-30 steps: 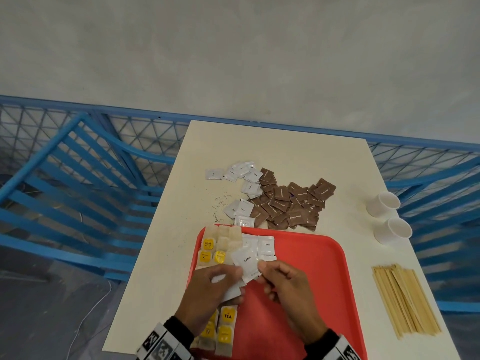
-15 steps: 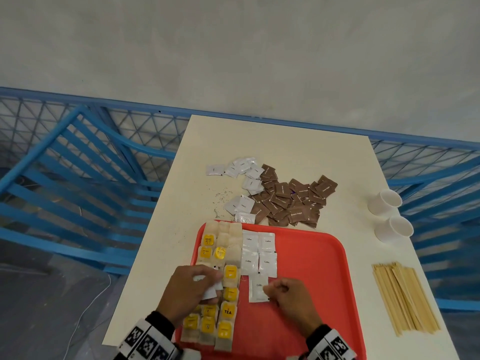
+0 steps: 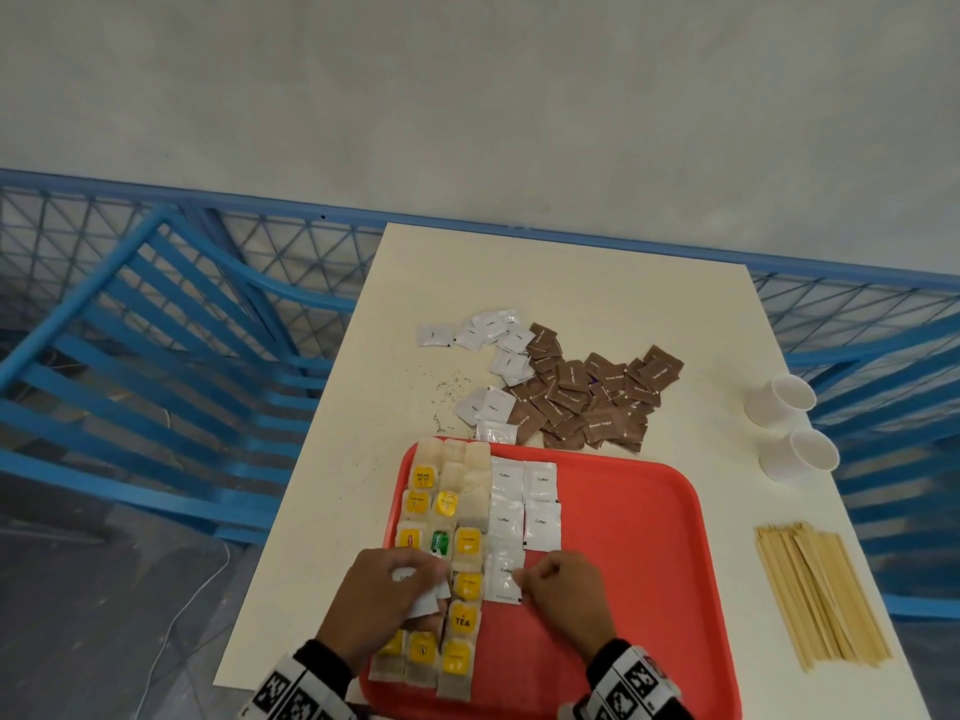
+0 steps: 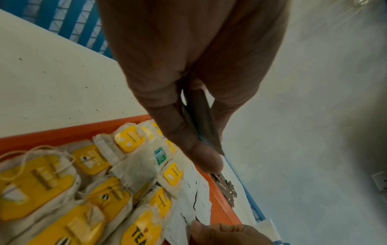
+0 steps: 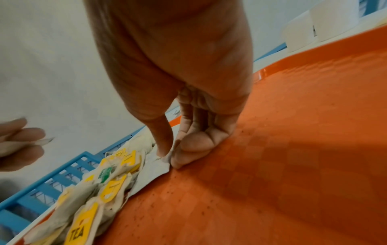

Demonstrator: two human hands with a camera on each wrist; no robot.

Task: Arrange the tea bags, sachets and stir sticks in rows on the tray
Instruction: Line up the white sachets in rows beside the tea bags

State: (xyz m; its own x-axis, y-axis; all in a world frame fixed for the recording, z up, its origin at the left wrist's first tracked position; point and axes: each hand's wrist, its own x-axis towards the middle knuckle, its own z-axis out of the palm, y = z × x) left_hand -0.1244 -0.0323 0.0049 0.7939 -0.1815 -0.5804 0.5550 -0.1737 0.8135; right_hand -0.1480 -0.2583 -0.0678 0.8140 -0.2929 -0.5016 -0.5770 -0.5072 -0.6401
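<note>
The cream bench (image 3: 597, 283) carries a red tray (image 3: 634, 563) under the fingers (image 3: 524, 579), loose sachets (image 3: 571, 387) beyond them, paper cups (image 3: 779, 402) and stir sticks (image 3: 821, 589) to their right.

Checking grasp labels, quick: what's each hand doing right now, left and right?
Left hand: closed, holding spare white sachets above the tea bags.
Right hand: closed, pinching a white coffee sachet lying on the red tray.

The red tray (image 3: 639, 553) lies bare across its right half, while tea bags (image 3: 457, 537) and coffee sachets (image 3: 524, 506) fill its left. Beyond its far edge a brown sugar sachet pile (image 3: 592, 397) crowds the table (image 3: 571, 283). Two paper cups (image 3: 789, 423) and stir sticks (image 3: 821, 589) line the right side.
</note>
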